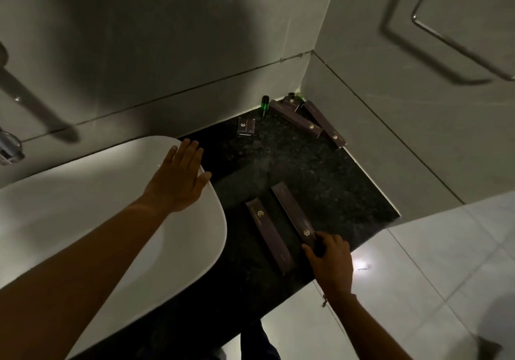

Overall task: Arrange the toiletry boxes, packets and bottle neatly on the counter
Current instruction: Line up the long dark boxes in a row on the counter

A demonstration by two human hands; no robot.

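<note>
**Boxes on dark counter**

Head view: R hand (330,262) pinching near end of long dark purple carton (292,212) on black speckled stone counter (320,170). L hand (178,178) flat, fingers apart, on white basin rim (214,248). Green bottle (264,104) upright w/ other cartons in back corner.

Two long dark boxes (269,236) (295,214) are laid side by side near the table's front. Two more long boxes (296,118) (324,123), a green bottle (264,104) and a small packet (245,126) are clustered in the far corner.
</note>
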